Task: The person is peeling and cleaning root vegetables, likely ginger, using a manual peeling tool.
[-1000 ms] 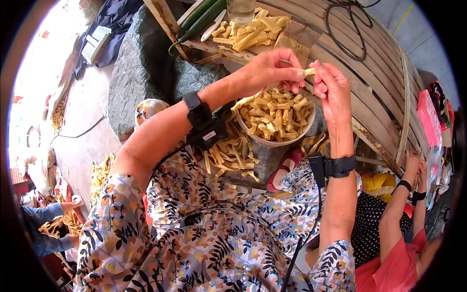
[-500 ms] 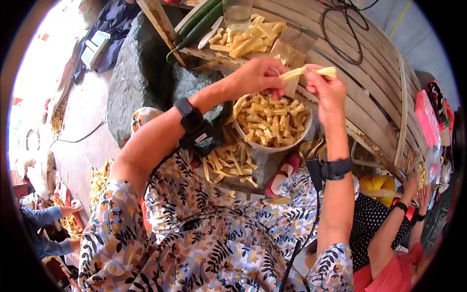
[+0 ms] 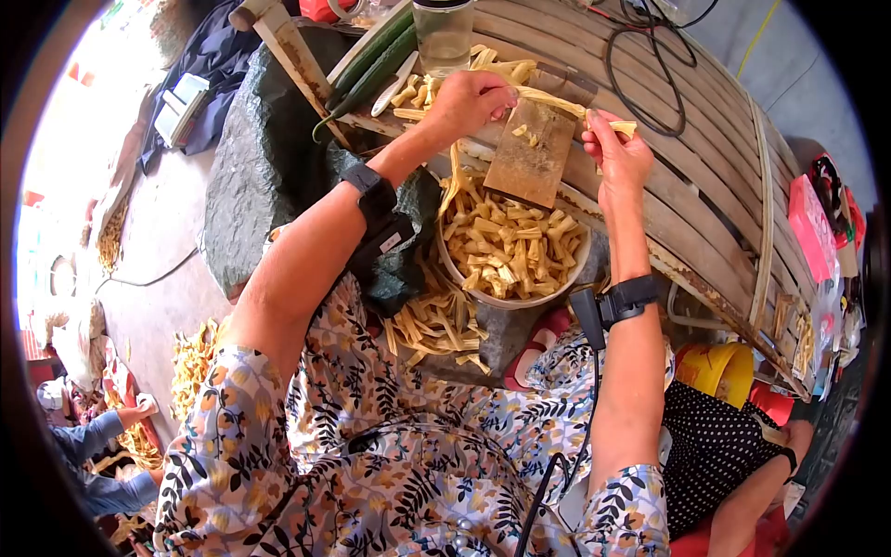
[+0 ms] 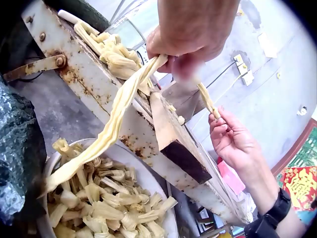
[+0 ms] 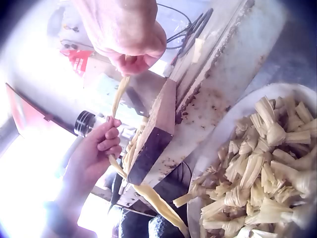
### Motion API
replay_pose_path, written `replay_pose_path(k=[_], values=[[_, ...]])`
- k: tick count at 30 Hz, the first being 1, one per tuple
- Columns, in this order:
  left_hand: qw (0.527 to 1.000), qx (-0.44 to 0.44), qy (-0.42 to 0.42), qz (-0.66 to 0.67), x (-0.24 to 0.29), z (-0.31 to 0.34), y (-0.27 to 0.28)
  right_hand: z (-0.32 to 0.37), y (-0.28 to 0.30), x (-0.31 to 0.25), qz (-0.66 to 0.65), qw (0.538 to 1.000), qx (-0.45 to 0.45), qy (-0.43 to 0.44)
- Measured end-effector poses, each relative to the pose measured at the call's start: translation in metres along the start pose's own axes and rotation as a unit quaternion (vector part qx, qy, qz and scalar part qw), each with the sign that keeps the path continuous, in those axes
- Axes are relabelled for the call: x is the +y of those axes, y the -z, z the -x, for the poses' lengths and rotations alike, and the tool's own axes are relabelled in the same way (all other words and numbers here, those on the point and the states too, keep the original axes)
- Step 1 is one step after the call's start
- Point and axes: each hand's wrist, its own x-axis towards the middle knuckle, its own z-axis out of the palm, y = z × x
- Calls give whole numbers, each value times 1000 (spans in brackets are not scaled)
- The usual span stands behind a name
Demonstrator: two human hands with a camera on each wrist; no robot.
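A long pale-yellow strip is stretched between both hands above the slatted table. My left hand pinches it on the left, and the strip's long tail hangs from that hand down to the bucket. On the right, my right hand pinches the strip near its end, with a short piece sticking out past the fingers. Below the hands, a wooden block with small yellow scraps on top juts over the table edge. In front of it stands a white bucket full of short knotted yellow pieces.
On the table are more yellow pieces, a glass jar, cucumbers and a black cable. Loose strips lie left of the bucket. A dark rock-like mass stands left; another person's arm is at lower right.
My hands, close together a second ago, have drawn apart, with the strip now lengthened between them. Both have moved farther over the table, uncovering the wooden block.
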Motion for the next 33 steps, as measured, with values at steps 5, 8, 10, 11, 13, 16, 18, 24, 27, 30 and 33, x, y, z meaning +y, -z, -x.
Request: replay_pose_path(k=[5,8,10,11,13,16,18,24,27,30,33], values=[[1000,5,-19,-21,-2,-3,-1,-6,1,4,-2,1000,4,5],[999,10,-20,-23,-2,-4,-1,-6,-1,2,-5,1000,7,3],[999,13,-21,-20,-3,-5,-1,-8,-2,4,-11,1000,7,2],[999,14,-24,-18,-4,-5,-1,-10,-1,6,-14,1000,6,3],[999,19,-25,-15,-5,-6,-1,-9,-2,5,-14,1000,4,7],[999,22,-16,-24,-10,-7,-2,-8,-2,5,1,1000,2,11],[998,21,-9,-52,-16,-8,-2,-11,0,17,17,1000,-6,16],[1000,-1,8,-9,-16,7,5,15,21,1,175,984,-35,-3],[995,-83,28,57,9,31,7,42,32,-16,274,949,-159,-3],[990,-131,15,47,14,48,0,62,37,-19,350,903,-229,101],[988,-154,-11,-12,22,63,-14,65,33,-35,263,937,-211,90]])
